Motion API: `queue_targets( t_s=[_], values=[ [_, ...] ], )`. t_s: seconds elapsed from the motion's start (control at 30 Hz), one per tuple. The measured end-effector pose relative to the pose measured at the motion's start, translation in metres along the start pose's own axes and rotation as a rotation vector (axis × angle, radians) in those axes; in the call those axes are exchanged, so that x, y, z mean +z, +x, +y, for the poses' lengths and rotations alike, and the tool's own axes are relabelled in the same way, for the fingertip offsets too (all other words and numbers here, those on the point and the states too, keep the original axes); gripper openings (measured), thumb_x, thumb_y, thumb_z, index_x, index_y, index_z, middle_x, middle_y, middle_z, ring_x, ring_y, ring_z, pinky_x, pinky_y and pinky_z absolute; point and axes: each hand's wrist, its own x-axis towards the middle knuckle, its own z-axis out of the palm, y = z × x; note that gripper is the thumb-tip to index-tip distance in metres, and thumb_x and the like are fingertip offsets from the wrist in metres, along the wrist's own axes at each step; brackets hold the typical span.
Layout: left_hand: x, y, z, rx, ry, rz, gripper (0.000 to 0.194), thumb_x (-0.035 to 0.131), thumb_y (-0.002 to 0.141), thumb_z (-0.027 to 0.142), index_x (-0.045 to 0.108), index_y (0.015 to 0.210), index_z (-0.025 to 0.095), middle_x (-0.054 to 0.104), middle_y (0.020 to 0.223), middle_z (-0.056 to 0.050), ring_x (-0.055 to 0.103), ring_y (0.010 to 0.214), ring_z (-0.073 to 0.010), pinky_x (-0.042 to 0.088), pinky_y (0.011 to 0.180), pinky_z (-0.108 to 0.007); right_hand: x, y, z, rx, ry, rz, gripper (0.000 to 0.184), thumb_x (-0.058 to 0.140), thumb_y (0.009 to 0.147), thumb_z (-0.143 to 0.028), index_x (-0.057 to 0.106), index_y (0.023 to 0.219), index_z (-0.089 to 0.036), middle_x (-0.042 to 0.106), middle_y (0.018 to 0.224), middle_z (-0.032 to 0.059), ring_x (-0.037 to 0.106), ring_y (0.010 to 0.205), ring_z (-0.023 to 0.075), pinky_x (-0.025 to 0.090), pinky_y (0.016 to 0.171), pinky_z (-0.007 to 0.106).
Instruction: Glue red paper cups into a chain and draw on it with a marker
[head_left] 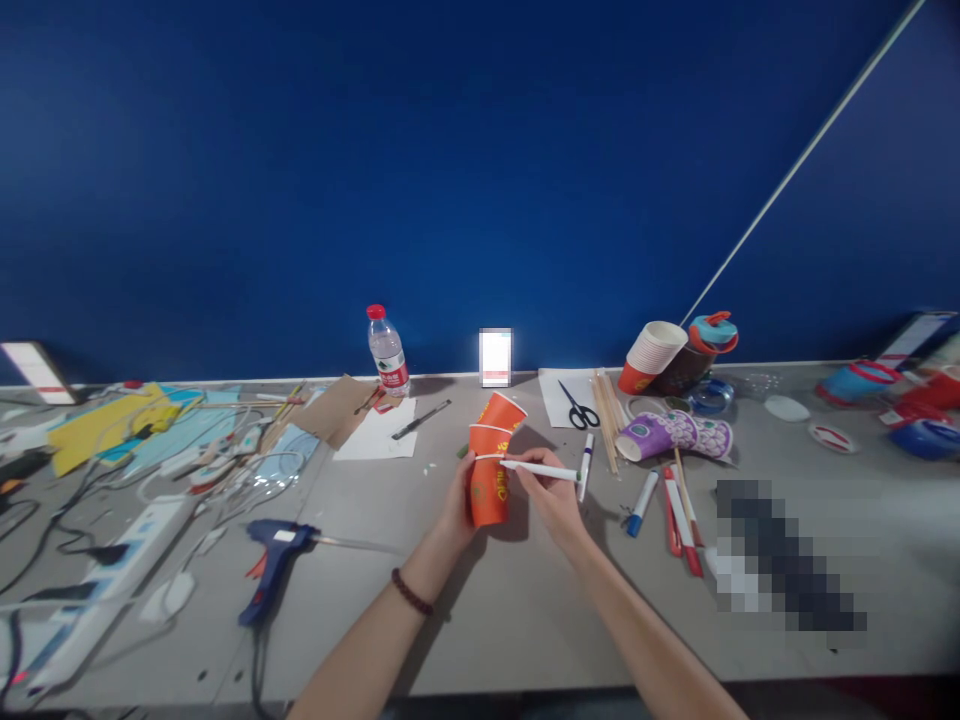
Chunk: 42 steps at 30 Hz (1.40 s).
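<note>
In the middle of the head view, several orange paper cups [489, 492] with yellow lettering are joined end to end in a bent column. My left hand [457, 500] is closed round the left side of the column. My right hand [551, 490] grips a white marker [544, 469] like a pen, its tip at the cups near a white rim. Whether the tip touches the cup I cannot tell. A second white marker [586, 468] with a dark cap lies just right of my right hand.
A blue glue gun [279, 560] and a white power strip [120, 590] with cables lie left. Behind are a water bottle [388, 355], a craft knife [421, 419] and scissors [580, 408]. Stacked paper cups [652, 355], purple cups [675, 434] and more markers [643, 503] are on the right.
</note>
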Motion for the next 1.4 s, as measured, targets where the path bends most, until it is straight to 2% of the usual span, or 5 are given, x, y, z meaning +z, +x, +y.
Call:
queue_targets(
  t_s=[0.5,0.77,1.17,1.4],
  values=[
    [-0.002,0.001,0.000,-0.003,-0.012,-0.014,0.028,0.064,0.080,0.036,0.069,0.088,0.010,0.073,0.076,-0.008,0.067,0.064,-0.0163,0.052,0.061,-0.025,-0.001,0.000,0.002,-0.012,-0.088,-0.017,0.025,0.070,0.078,-0.044,0.064,0.086,-0.020,0.071,0.093,0.0067,0.065,0.084,0.0219,0.053,0.073,0.033],
    [-0.005,0.002,-0.001,-0.022,-0.017,-0.014,0.028,0.063,0.081,0.036,0.068,0.088,0.009,0.072,0.074,-0.009,0.067,0.063,-0.0177,0.053,0.063,-0.027,0.002,0.000,-0.006,-0.017,-0.125,0.027,0.026,0.068,0.079,-0.045,0.063,0.083,-0.020,0.067,0.079,0.0031,0.063,0.073,0.0190,0.052,0.065,0.030],
    [-0.006,0.004,-0.002,0.001,0.019,-0.062,0.034,0.061,0.082,0.038,0.070,0.092,0.007,0.073,0.080,-0.011,0.067,0.067,-0.0177,0.052,0.064,-0.026,-0.001,0.001,0.001,-0.012,-0.068,0.036,0.024,0.070,0.077,-0.042,0.059,0.081,-0.020,0.069,0.081,0.0037,0.065,0.076,0.0198,0.052,0.066,0.030],
    [-0.005,0.002,-0.002,-0.021,0.015,-0.010,0.031,0.060,0.083,0.037,0.069,0.088,0.007,0.072,0.075,-0.010,0.066,0.065,-0.0175,0.051,0.064,-0.027,-0.001,0.002,0.001,-0.028,-0.098,0.066,0.022,0.068,0.079,-0.041,0.061,0.082,-0.020,0.065,0.076,0.0018,0.063,0.071,0.0184,0.051,0.064,0.029]
  ],
)
